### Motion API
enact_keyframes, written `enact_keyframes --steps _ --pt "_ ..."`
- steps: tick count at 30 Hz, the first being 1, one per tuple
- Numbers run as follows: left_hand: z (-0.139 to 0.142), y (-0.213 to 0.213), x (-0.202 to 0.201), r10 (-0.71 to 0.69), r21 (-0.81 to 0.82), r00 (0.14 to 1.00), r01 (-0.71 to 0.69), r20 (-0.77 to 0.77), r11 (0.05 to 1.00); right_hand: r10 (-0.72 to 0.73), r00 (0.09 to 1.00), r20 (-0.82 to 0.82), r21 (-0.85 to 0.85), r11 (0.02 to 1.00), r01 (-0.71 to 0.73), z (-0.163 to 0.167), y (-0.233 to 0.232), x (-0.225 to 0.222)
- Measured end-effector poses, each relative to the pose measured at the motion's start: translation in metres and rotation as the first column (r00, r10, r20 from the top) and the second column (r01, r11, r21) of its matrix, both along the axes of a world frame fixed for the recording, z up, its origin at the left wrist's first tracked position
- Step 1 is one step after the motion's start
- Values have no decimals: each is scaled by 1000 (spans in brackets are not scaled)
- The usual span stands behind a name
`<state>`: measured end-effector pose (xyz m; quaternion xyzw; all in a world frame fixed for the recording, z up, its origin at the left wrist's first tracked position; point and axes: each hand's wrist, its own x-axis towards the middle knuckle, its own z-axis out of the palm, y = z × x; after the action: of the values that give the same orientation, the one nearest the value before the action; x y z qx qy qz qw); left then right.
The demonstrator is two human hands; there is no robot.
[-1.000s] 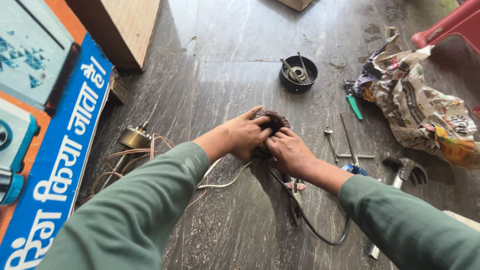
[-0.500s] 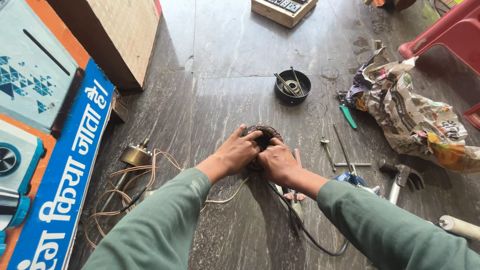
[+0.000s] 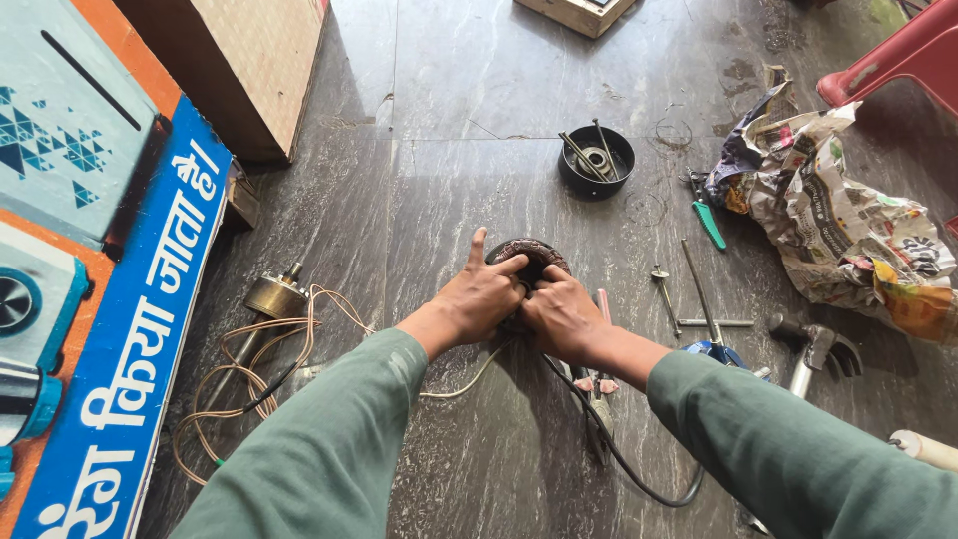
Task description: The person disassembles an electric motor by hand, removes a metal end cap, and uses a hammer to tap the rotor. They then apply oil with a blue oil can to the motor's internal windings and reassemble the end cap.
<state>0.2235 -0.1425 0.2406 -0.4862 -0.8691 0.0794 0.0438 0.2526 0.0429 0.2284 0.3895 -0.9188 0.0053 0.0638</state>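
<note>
A round copper-wound motor coil [image 3: 527,252] lies on the dark stone floor, mostly covered by both hands. My left hand [image 3: 479,297] presses on its left side, thumb sticking up and fingers curled over the ring. My right hand [image 3: 562,314] grips its near right side, fingers touching the left hand's. A pale wire and a black cable [image 3: 619,449] run from under the hands toward me. Both arms wear green sleeves.
A black bowl with metal parts [image 3: 596,160] sits beyond the coil. Right of it lie a green-handled tool [image 3: 708,222], long screws [image 3: 699,294], a hammer [image 3: 813,349] and crumpled newspaper [image 3: 838,225]. On the left are a brass capacitor with wires [image 3: 271,296], a printed board [image 3: 120,299] and a wooden box [image 3: 249,70].
The view has shifted closer and slightly down. Both hands stay on the coil; my left thumb has lifted and my fingers have moved over the ring's near side.
</note>
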Motion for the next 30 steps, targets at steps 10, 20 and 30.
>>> enact_keyframes --steps 10,20,30 --pt "16 -11 -23 -156 261 919 60 364 964 64 997 42 -10 998 -63 6 10 -2" --pt "-3 25 4 151 774 878 -472 453 423 137 987 83 -41 990 -134 11 17 2" --pt "-7 51 -31 417 434 773 -620 478 654 166 985 50 146 974 -172 12 23 -1"
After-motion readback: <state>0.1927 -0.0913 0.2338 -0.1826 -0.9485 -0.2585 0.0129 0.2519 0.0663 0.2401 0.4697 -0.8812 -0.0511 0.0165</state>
